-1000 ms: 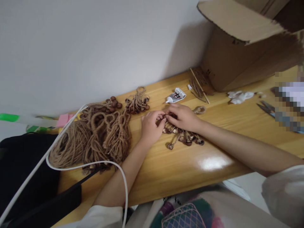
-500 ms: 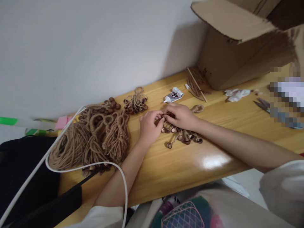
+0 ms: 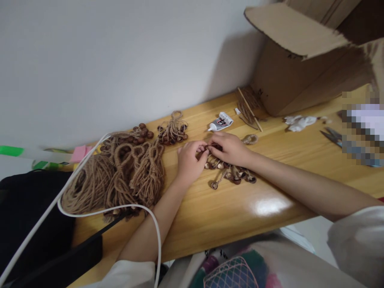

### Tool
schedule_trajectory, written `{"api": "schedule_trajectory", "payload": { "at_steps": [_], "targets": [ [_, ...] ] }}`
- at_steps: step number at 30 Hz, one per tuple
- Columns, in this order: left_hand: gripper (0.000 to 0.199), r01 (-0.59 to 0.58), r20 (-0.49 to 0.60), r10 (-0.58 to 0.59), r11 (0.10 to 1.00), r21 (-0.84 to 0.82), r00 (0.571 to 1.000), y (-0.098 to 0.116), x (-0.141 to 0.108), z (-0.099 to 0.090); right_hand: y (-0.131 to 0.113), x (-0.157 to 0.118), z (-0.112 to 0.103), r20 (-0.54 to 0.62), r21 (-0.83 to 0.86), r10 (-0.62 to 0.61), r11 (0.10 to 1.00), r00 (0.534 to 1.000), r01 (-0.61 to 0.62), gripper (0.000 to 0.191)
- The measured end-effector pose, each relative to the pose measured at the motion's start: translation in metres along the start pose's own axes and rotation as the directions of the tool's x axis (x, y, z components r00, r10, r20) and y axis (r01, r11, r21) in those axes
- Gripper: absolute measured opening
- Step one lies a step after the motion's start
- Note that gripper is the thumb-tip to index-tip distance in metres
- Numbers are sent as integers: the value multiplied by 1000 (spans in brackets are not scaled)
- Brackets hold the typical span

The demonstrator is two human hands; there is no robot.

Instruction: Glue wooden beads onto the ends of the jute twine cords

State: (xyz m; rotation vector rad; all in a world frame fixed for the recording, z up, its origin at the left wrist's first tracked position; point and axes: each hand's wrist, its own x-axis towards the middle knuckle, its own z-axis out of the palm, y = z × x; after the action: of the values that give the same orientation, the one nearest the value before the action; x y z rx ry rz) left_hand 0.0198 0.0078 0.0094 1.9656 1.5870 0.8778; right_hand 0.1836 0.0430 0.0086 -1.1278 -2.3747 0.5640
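Note:
My left hand (image 3: 191,158) and my right hand (image 3: 229,147) meet fingertip to fingertip over the table, both closed in a pinch. Between them is a small part of a twine string of brown nut shells (image 3: 237,175); the fingers mostly hide which part. Its hollow half shells spread on the wood below my right hand, and its braided twine loop (image 3: 250,139) shows beyond that hand. Just behind lies a grey-and-white glue tube (image 3: 221,122), nozzle pointing left. A finished-looking bundle of shells on twine (image 3: 173,129) rests behind my left hand.
Left of my hands lie a coil of twine (image 3: 88,186), tasselled twine hangers (image 3: 147,172) and loose nuts (image 3: 142,134). A white cable (image 3: 120,207) crosses my left forearm area. At right are a cardboard box (image 3: 288,76), crumpled tissue (image 3: 299,122) and scissors (image 3: 333,137).
The view has shifted very slightly. Both hands keep the same pinch at the same spot, and the shells stay where they lay.

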Motion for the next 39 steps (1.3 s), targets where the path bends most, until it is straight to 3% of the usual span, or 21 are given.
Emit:
{"api": "schedule_trajectory", "payload": {
  "at_steps": [7,11,20,26,30,34,39],
  "targets": [
    [16,-10,-5,10,1000,-8,1000,-2,-1,1,-1,0,0,-21,3,-23,1000,1000,23,13],
    [20,-4,-16,3,1000,-12,1000,-1,-2,0,-1,-1,-1,-34,34,-26,999,999,27,24],
    [17,33,-17,-32,998,53,999,2,-1,0,-6,-2,-4,-76,159,137,980,988,-124,39],
    [16,60,-5,-60,998,23,998,0,-2,1,-10,-2,-4,-78,171,178,972,981,-163,36],
    [15,39,-10,-39,999,16,999,2,-2,1,-17,-8,-13,-114,53,112,993,987,-106,31],
    [11,21,-28,-20,999,30,999,6,-3,-2,-32,-18,-36,-97,-179,-72,982,993,54,19],
    [12,38,-15,-38,999,-33,999,2,-3,1,-32,-30,-52,-173,-198,-82,979,982,47,19]
  ]
}}
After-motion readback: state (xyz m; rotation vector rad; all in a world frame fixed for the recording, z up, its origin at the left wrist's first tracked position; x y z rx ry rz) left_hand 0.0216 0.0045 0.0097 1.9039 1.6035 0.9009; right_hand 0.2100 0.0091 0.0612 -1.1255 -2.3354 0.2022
